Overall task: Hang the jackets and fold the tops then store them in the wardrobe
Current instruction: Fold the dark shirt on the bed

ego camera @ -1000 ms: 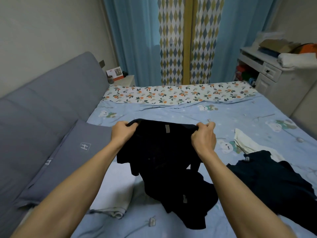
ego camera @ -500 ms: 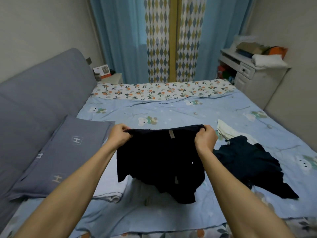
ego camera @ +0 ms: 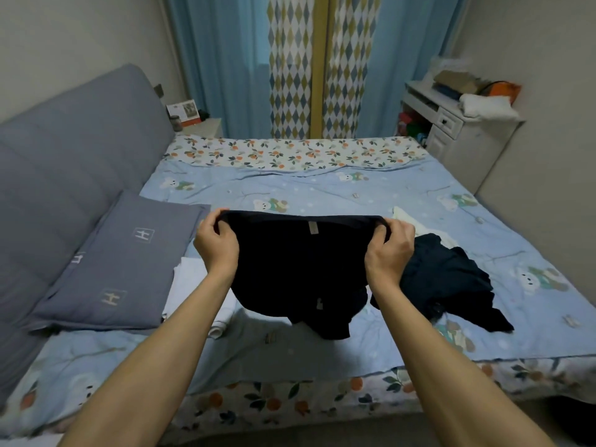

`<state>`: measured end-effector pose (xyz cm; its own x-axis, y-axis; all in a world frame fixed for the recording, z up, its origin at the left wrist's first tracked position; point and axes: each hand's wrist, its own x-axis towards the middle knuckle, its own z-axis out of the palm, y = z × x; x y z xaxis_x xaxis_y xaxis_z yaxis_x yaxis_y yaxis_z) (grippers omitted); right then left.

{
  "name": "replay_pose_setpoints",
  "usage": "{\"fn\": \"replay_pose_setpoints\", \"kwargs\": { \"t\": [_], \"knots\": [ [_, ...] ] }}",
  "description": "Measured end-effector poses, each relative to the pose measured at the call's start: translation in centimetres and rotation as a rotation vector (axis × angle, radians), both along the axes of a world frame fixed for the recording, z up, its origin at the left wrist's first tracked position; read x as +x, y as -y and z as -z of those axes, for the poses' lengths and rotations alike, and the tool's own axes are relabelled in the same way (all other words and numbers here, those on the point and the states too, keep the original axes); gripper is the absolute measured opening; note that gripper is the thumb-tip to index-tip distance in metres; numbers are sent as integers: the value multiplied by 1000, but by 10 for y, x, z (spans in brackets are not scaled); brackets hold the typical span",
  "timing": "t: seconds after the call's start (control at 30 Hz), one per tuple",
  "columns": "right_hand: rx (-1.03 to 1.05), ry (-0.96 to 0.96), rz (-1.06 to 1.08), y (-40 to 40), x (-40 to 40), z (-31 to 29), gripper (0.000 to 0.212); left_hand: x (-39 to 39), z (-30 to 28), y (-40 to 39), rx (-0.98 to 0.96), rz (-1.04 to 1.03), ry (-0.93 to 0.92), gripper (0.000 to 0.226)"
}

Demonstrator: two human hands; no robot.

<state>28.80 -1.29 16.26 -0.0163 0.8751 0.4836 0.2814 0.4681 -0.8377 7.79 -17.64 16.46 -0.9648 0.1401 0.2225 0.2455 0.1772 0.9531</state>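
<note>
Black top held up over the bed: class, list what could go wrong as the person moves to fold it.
1. The black top is gripped only at its upper edge by the left hand and right hand; its bunched lower part may crease when laid down.
2. The dark garment lies heaped close by on the bed, so the two could tangle.
3. The white cloth beside the pillow may get covered.

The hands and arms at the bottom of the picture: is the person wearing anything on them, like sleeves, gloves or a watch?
No. The left hand and the right hand are bare, with no gloves, and no ring or watch shows. Both forearms are uncovered as far as the bottom edge of the picture; no sleeve or cuff comes into view.
</note>
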Motion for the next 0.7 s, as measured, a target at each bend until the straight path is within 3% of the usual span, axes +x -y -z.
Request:
{"fn": "replay_pose_setpoints", "kwargs": {
  "t": [0.27,0.5,0.7],
  "knots": [
    [57,-100,-63,31,70,-33,14,71,-29,39,49,-42,-274,27],
    [20,-112,-73,58,141,-29,17,144,-32,77,59,-51,-251,17],
    [-63,-65,-84,69,179,8,15,174,-7,94,-21,1,-135,17]
  ]
}}
